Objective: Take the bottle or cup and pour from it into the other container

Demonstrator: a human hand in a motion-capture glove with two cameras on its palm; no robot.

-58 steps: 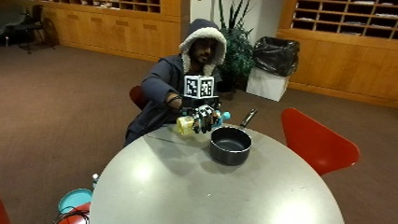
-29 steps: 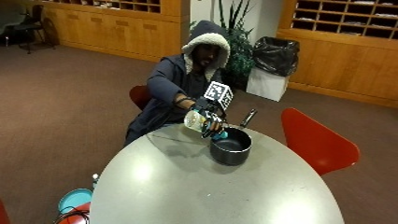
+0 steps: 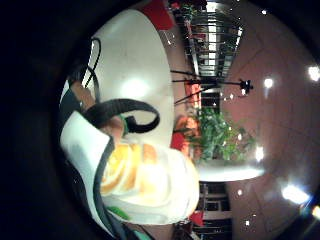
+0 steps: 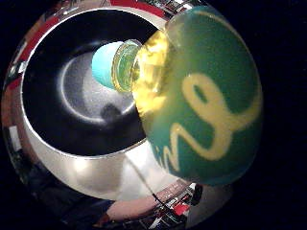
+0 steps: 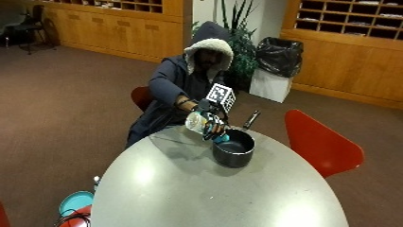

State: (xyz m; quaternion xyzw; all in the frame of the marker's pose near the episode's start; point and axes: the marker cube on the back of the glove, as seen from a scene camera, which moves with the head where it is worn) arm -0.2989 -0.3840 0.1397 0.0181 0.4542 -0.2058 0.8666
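Now the bottle (image 5: 200, 124) is seen tipped further than half a second earlier: it was held slanted above the pot's rim, and its teal cap end (image 5: 222, 138) is now lowered to the mouth of the pot (image 5: 233, 148). The bottle is gripped by the gloved right hand (image 5: 211, 118), the fingers being curled round its body. In the thumb-side palm view the bottle's neck (image 4: 125, 64) and cap are observed over the dark interior of the pot, inside the line of the rim; yellowish liquid is visible in the bottle's shoulder (image 4: 151, 72), beside a green label (image 4: 211, 96). No stream can be made out.

The pot is placed on the round grey desk (image 5: 207, 194) near the person's edge, its long handle (image 5: 250, 120) pointing away toward the far side. Wide open desk surface is recorded in front of the pot and to both sides. A red chair (image 5: 319, 142) stands just beyond the desk's edge on one side; a teal round object (image 5: 75, 202) lies low beside the opposite edge.
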